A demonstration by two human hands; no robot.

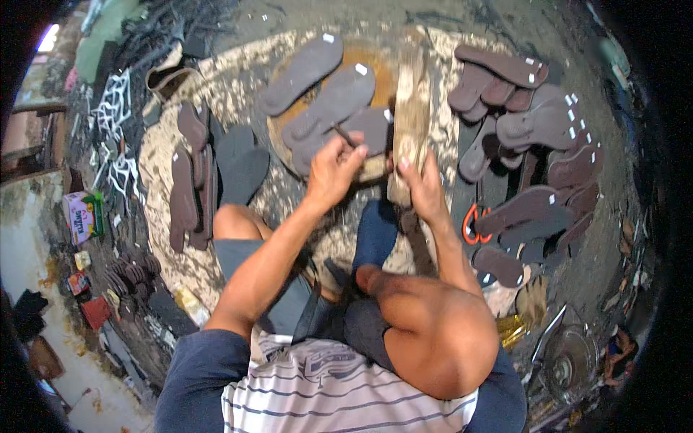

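Note:
My left hand (337,169) is closed around a thin, dark, stick-like tool (343,134); its exact kind is too small to tell. My right hand (426,189) grips the lower part of a long, worn wooden board (413,108), thumb on its face. Left of the board, several grey-brown sandal soles (330,105) with small white stickers lie on a round wooden block (361,58). One sole (374,130) is right beside my left hand and the tool, partly covered by them. Whether the tool touches it, I cannot tell.
Piles of brown soles (530,126) lie to the right, near orange-handled scissors (473,224). More soles (186,195) and dark flat sole pieces (244,162) are on the left. White strap pieces (119,108) and a colourful packet (83,216) lie farther left. My bent knee (440,332) is in front.

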